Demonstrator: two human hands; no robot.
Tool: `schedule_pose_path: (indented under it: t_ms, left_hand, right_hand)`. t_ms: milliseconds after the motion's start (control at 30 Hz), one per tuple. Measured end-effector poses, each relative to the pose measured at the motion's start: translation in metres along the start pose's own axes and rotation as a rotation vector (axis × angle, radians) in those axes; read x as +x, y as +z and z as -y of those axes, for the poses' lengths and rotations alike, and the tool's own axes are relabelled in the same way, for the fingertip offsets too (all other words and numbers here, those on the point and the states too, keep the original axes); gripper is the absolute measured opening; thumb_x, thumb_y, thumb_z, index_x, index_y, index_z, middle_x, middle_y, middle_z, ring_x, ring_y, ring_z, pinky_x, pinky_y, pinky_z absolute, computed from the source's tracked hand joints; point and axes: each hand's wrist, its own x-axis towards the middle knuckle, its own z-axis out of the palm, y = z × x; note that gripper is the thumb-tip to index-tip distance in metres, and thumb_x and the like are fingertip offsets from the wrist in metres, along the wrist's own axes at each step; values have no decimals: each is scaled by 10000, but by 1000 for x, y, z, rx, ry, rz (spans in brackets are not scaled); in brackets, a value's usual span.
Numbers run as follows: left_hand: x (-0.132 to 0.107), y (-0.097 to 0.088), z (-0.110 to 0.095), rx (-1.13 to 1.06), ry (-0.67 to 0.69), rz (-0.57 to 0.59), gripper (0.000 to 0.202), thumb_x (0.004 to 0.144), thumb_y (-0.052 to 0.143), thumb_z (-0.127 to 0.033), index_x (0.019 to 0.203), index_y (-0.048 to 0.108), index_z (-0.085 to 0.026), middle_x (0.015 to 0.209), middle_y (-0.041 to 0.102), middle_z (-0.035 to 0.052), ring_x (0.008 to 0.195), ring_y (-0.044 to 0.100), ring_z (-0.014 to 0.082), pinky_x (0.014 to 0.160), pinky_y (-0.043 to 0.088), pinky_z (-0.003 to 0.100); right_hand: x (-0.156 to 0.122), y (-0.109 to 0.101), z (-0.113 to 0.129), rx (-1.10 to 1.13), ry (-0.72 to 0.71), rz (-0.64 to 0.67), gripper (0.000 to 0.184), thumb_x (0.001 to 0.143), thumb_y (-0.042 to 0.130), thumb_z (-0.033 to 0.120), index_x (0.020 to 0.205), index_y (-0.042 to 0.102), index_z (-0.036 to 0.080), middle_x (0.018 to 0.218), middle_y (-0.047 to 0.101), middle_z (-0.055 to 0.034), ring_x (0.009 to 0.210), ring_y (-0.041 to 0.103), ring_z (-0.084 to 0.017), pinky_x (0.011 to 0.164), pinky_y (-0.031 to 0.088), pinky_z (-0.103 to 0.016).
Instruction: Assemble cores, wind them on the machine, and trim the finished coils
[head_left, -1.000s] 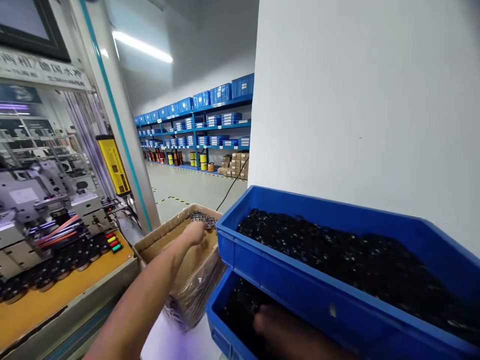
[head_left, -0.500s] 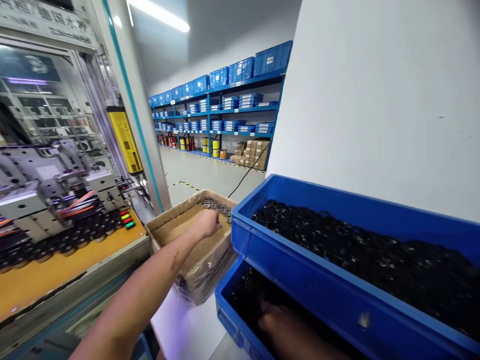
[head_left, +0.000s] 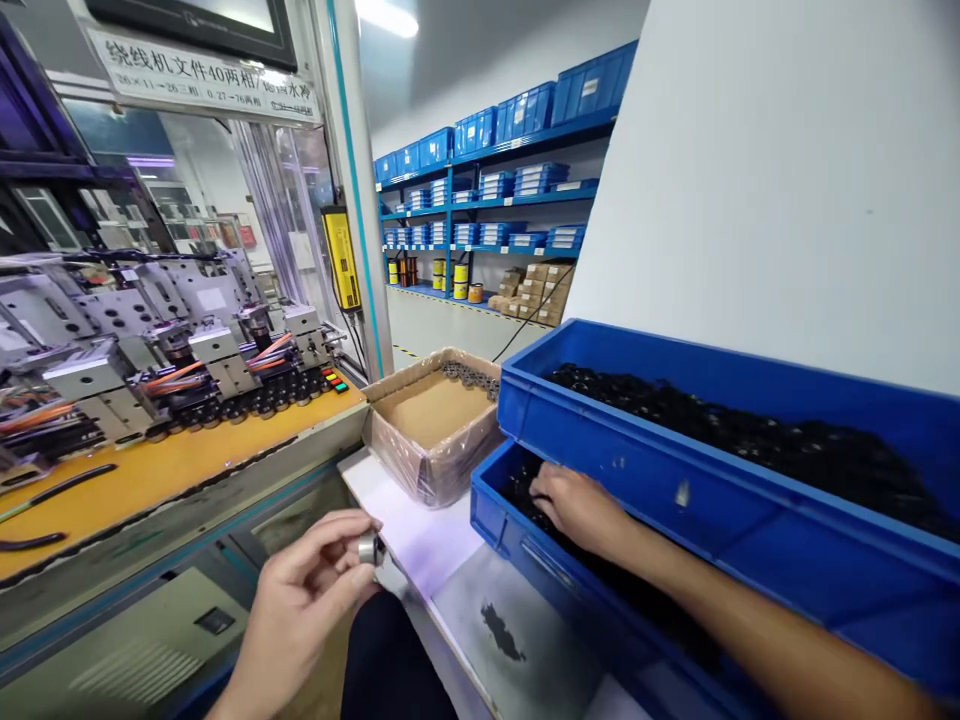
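Note:
My left hand [head_left: 319, 585] is closed in a pinch on a small grey metal ring [head_left: 368, 547], held in front of my lap between thumb and fingers. Over to the right, my right hand [head_left: 574, 500] reaches into the lower blue bin [head_left: 517, 535], among small black parts [head_left: 525, 490]. Its fingers are curled and pressed together, and what they grip, if anything, is hidden. An upper blue bin [head_left: 675, 480] holds a heap of black parts [head_left: 697, 415]. Beyond my hands stands a plastic-lined cardboard box [head_left: 427, 465], with metal rings [head_left: 471, 376] along its far side.
On the left, a machine [head_left: 217, 350] with a yellow worktop [head_left: 202, 450] carries a row of dark round parts [head_left: 262, 402]. Black-handled pliers [head_left: 75, 485] lie at its left. Blue shelving [head_left: 487, 200] and a white panel [head_left: 787, 200] stand behind.
My left hand has come back from the cardboard box towards my lap, bringing a metal ring. My right hand has risen slightly in the lower bin. The view has turned left.

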Motion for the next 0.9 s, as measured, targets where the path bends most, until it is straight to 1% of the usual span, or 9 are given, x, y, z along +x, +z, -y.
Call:
schedule_pose_path:
  t_ms: [133,200,267,300,367,433,500,633,900]
  left_hand:
    - [-26,1,13,-105,-21,-23,198,773,790,-230,969,770,-249,1115,728,79,805,692,147,754,587,240]
    - [-29,5,17,-127,-22,-48,204,743,813,-219,943,774,-239,1101,750,77,789,703,140,762,588,227]
    - [-29,11,19,-114,-34,-66,240,705,839,-197,934,781,-241,1027,786,67,765,720,133,739,587,190]
    - [-29,13,18,-101,-43,-52,269,695,844,-184,948,784,-250,982,801,59,761,734,136,732,589,177]
    - [-27,17,15,-73,-45,9,321,691,840,-161,986,788,-275,921,817,42,779,762,154,728,596,170]
    - [-26,19,11,-41,-13,65,332,689,832,-151,989,796,-290,905,820,27,766,774,161,709,600,162]
    - [-25,21,8,3,30,84,307,673,836,-150,947,810,-287,905,819,17,722,773,157,673,600,149]
    - [-27,24,9,98,37,91,332,667,841,-166,983,806,-263,946,822,29,693,776,168,663,615,170]
    - [-35,26,17,206,-49,-65,345,653,867,-226,983,792,-294,865,825,-31,740,760,120,710,581,108]
  right_hand:
    - [9,-28,45,134,-217,-179,96,892,629,156,848,711,131,906,673,-102,861,637,-197,802,499,-302]
    - [5,-28,75,203,-354,-210,53,871,701,199,860,692,148,899,673,-65,829,632,-152,777,508,-251]
    - [-6,-18,101,269,-512,-243,123,842,757,247,834,671,158,863,675,-36,800,632,-118,749,513,-205]
    - [-14,-11,112,320,-626,-312,150,847,757,266,823,658,156,839,673,-31,780,632,-108,729,515,-191]
    - [-29,3,126,427,-852,-544,173,889,712,279,809,628,150,795,663,-31,729,629,-100,682,518,-185]
    - [-38,13,132,492,-972,-747,177,936,646,261,805,605,149,770,656,-34,690,624,-96,654,518,-186]
    - [-40,17,133,494,-974,-809,180,954,607,230,793,594,151,754,653,-28,671,619,-88,645,517,-180]
    - [-32,21,128,452,-966,-822,190,962,552,192,782,594,148,744,650,-23,663,617,-89,625,504,-189]
    - [-28,26,121,428,-971,-814,169,960,508,160,832,617,148,838,685,-28,720,635,-93,653,508,-202]
